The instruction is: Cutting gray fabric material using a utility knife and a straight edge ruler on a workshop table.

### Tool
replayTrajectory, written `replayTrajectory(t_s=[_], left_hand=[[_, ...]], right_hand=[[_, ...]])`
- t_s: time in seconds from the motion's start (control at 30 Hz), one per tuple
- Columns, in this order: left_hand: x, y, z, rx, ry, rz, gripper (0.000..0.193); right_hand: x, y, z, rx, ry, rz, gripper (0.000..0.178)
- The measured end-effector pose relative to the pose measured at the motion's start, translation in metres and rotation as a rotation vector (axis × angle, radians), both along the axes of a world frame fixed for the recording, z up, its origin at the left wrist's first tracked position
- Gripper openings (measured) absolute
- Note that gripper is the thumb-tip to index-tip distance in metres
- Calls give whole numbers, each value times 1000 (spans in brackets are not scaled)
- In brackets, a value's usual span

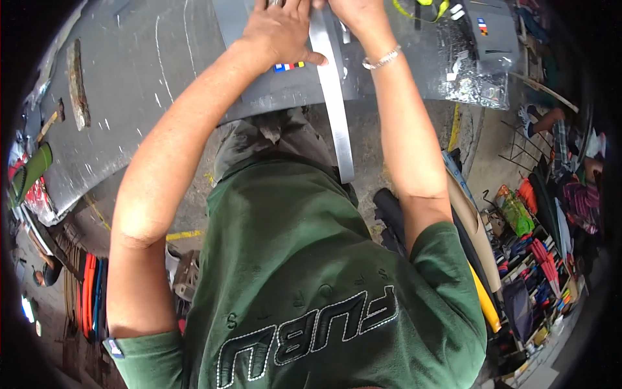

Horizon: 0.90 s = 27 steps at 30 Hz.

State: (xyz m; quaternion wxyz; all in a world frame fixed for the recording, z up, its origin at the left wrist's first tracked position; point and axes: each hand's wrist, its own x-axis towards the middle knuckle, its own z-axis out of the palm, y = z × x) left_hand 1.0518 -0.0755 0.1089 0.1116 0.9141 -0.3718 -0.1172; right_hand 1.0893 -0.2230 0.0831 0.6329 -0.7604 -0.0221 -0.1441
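Observation:
A long metal straightedge (334, 107) lies across the grey sheet material on the table, its near end sticking out past the edge toward my body. My left hand (278, 31) rests palm down with fingers stretched, its thumb lying on the straightedge. Beside the fingers is a darker grey panel (228, 23), and a small patch of coloured flags (287, 67) shows under the wrist. My right hand (357, 14) is just right of the straightedge at the upper rim. Its fingers are mostly cut off, so what they hold is hidden.
The scuffed grey tabletop (139, 78) carries a wooden stick (77, 84) at left. Clear plastic packaging (476, 84) and a yellow-green strap (431, 10) lie at right. Rolled material (476, 227) stands by my right side, near piled fabrics (538, 253). Upright rolls (89, 295) stand at lower left.

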Motion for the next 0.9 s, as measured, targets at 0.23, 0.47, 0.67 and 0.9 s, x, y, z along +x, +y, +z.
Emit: replayTrajectory(t_s=[0.23, 0.47, 0.67, 0.9], left_hand=[[4, -3, -22, 337, -57, 87, 139], [5, 5, -20, 314, -24, 92, 144], [16, 35, -16, -46, 3, 83, 105], [14, 72, -38, -2, -193, -39, 74]], right_hand=[[-53, -49, 220, -225, -224, -339, 35], [-157, -91, 117, 475, 123, -138, 36], [-267, -58, -28, -139, 819, -443, 41], [-279, -5, -26, -425, 627, -464, 47]])
